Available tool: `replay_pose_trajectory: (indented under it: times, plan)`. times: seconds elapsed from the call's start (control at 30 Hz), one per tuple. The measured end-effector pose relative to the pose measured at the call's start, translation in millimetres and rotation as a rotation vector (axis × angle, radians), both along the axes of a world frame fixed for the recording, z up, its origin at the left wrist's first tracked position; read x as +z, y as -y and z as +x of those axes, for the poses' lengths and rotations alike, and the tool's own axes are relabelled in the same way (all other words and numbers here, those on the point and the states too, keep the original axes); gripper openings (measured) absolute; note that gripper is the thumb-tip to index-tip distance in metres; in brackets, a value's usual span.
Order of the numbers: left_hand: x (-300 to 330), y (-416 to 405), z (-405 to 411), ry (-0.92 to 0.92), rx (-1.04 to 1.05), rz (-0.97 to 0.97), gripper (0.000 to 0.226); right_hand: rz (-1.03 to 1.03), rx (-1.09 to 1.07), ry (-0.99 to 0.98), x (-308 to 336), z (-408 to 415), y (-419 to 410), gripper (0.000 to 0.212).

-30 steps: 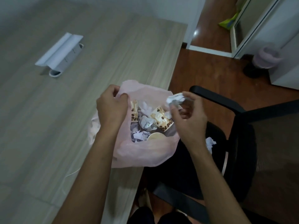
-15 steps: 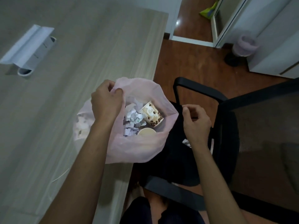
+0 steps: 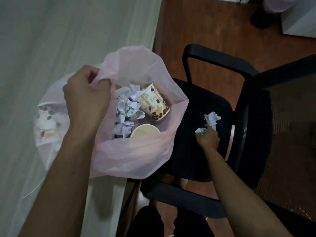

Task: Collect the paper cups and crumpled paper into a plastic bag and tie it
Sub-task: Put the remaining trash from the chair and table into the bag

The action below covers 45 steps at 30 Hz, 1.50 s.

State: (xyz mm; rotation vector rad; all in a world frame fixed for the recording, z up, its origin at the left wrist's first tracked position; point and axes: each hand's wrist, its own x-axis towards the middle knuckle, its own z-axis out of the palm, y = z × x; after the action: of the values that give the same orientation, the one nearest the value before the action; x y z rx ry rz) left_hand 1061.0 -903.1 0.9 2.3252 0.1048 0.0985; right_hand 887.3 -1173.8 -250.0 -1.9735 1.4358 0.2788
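A pink plastic bag (image 3: 136,156) sits open at the edge of the wooden table (image 3: 68,31). My left hand (image 3: 85,98) grips its rim and holds the mouth open. Inside lie a coffee-bean-print paper cup (image 3: 154,103), a second cup (image 3: 145,134) with its mouth up, and several balls of crumpled paper (image 3: 128,106). Another cup (image 3: 47,120) shows through the bag's left side. My right hand (image 3: 209,137) is down on the black chair seat (image 3: 196,159), pinching a small crumpled paper (image 3: 200,130). A larger crumpled paper (image 3: 212,118) lies just beyond my fingers.
The black office chair has an armrest (image 3: 218,60) beyond my right hand and a mesh back (image 3: 282,134) to the right. A nearer armrest (image 3: 181,199) runs below. Brown wooden floor (image 3: 213,23) lies behind, with a dark round base (image 3: 263,19) at the top right.
My right hand dropped its crumpled paper into the bag, then moved right and down to the chair seat, onto the papers there. My left hand kept its hold on the bag rim.
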Motion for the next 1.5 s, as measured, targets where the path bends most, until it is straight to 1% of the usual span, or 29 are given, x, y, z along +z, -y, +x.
replay_pose_trajectory:
  times: [0.07, 0.13, 0.23, 0.3, 0.37, 0.43, 0.57, 0.67, 0.73, 0.83, 0.97, 1.0, 1.07, 1.13, 1.2, 1.27, 1.33, 1.37, 1.4, 1.43, 1.5]
  plan:
    - [-5.5, 0.5, -0.3, -0.009, 0.011, -0.021, 0.009, 0.003, 0.025, -0.083, -17.9, -1.1, 3.9, 0.056]
    - [-9.7, 0.4, -0.7, -0.008, 0.012, -0.044, 0.011, 0.011, 0.05, -0.111, -33.3, -4.6, 4.4, 0.056]
    - [-13.8, -0.6, -0.5, 0.0, 0.001, -0.074, 0.011, -0.022, 0.054, -0.06, -48.5, -9.4, 1.8, 0.045]
    - [-15.2, -1.5, -1.2, 0.008, -0.006, -0.077, 0.01, 0.003, 0.069, -0.026, -53.3, -12.6, -4.0, 0.036]
    - [-14.4, -2.3, -2.5, 0.015, -0.01, -0.068, 0.01, 0.05, 0.089, 0.013, -56.8, -16.8, -13.5, 0.032]
    - [-11.9, -3.3, -4.0, 0.016, -0.01, -0.07, 0.009, 0.067, 0.103, 0.037, -57.5, -20.4, -24.6, 0.027]
    - [-1.9, -7.2, -6.4, 0.018, -0.006, -0.061, 0.006, 0.064, 0.035, 0.136, -41.3, -24.0, -45.7, 0.018]
    - [14.2, -14.8, -9.8, 0.033, 0.023, -0.062, 0.007, 0.08, -0.053, 0.236, -11.1, -21.2, -56.3, 0.015]
    - [26.9, -20.6, -11.4, 0.036, 0.044, -0.073, 0.009, 0.087, -0.159, 0.348, 22.4, -13.5, -58.5, 0.012]
    - [44.2, -29.5, -12.8, 0.06, 0.064, -0.098, 0.008, 0.048, -0.302, 0.58, 96.6, 3.1, -60.0, 0.012]
    - [61.3, -40.0, -13.2, 0.081, 0.091, -0.144, 0.008, 0.015, -0.37, 0.913, 206.9, 23.3, -68.0, 0.014]
    - [64.2, -41.6, -12.6, 0.084, 0.099, -0.149, 0.009, 0.019, -0.346, 0.983, 230.7, 27.0, -73.5, 0.014]
    - [68.8, -43.4, -10.4, 0.092, 0.11, -0.152, 0.01, 0.037, -0.219, 1.092, 271.9, 34.0, -90.3, 0.013]
    - [73.3, -43.0, -8.8, 0.094, 0.114, -0.154, 0.012, 0.076, -0.013, 1.106, 295.5, 42.7, -111.4, 0.008]
    - [76.7, -41.8, -7.7, 0.09, 0.108, -0.147, 0.013, 0.111, 0.232, 1.004, 301.2, 55.3, -133.3, 0.007]
    - [77.7, -41.3, -6.9, 0.09, 0.101, -0.135, 0.014, 0.194, 0.477, 0.837, 300.3, 67.2, -153.4, 0.011]
    - [77.2, -39.7, -6.3, 0.084, 0.093, -0.134, 0.013, 0.231, 0.693, 0.693, 296.1, 73.1, -165.3, 0.027]
    - [76.2, -38.5, -6.2, 0.079, 0.088, -0.137, 0.01, 0.224, 0.747, 0.659, 295.2, 73.5, -167.5, 0.033]
    - [74.3, -37.1, -5.7, 0.082, 0.08, -0.139, 0.008, 0.214, 0.757, 0.664, 295.1, 73.2, -166.7, 0.033]
    - [72.4, -35.2, -5.8, 0.09, 0.067, -0.137, 0.007, 0.211, 0.729, 0.7, 295.1, 72.1, -163.7, 0.029]
    - [67.8, -30.1, -6.8, 0.105, 0.038, -0.127, 0.014, 0.208, 0.618, 0.796, 293.1, 67.3, -153.1, 0.018]
